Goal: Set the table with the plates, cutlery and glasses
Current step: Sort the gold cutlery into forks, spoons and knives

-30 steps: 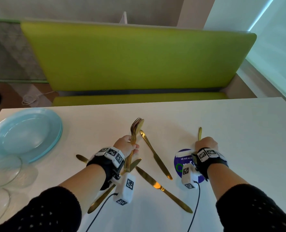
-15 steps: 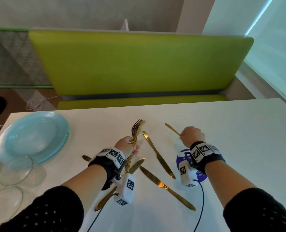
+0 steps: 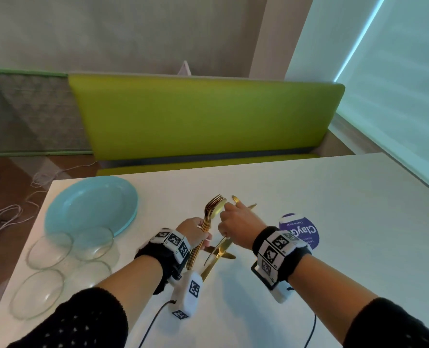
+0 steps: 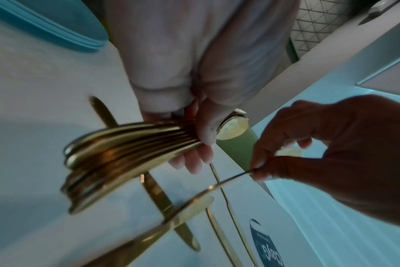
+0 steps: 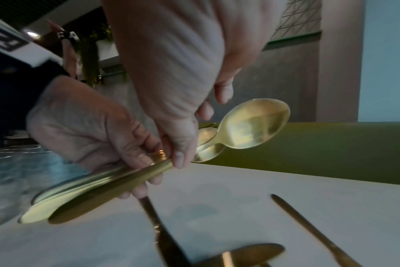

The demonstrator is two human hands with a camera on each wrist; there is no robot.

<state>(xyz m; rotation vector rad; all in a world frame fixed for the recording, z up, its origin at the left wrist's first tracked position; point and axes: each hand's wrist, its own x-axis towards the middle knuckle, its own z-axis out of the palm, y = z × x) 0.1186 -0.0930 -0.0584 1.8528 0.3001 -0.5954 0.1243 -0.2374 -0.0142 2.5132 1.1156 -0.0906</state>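
Observation:
My left hand [image 3: 198, 233] grips a bundle of gold forks and spoons [image 3: 214, 210] upright over the white table [image 3: 346, 222]. In the left wrist view the bundle's handles [image 4: 126, 155] fan out under my fingers. My right hand [image 3: 231, 223] pinches the handle of a single gold spoon [image 3: 235, 198], right beside the bundle. In the right wrist view the spoon's bowl [image 5: 254, 124] stands just in front of the bundle [image 5: 84, 191]. Several gold knives [image 3: 221, 254] lie crossed on the table below both hands. A stack of light blue plates [image 3: 90, 204] sits at the left, with clear glasses [image 3: 50, 249] in front of it.
A round purple sticker [image 3: 301, 232] is on the table right of my right wrist. A green bench [image 3: 203, 116] runs along the table's far side. Cables [image 3: 5, 217] lie on the floor at the left. One more knife [image 5: 308, 229] lies to the right.
My right hand lifted the spoon from the table near the sticker and carried it left, up to the bundle. The left hand has kept its hold on the bundle.

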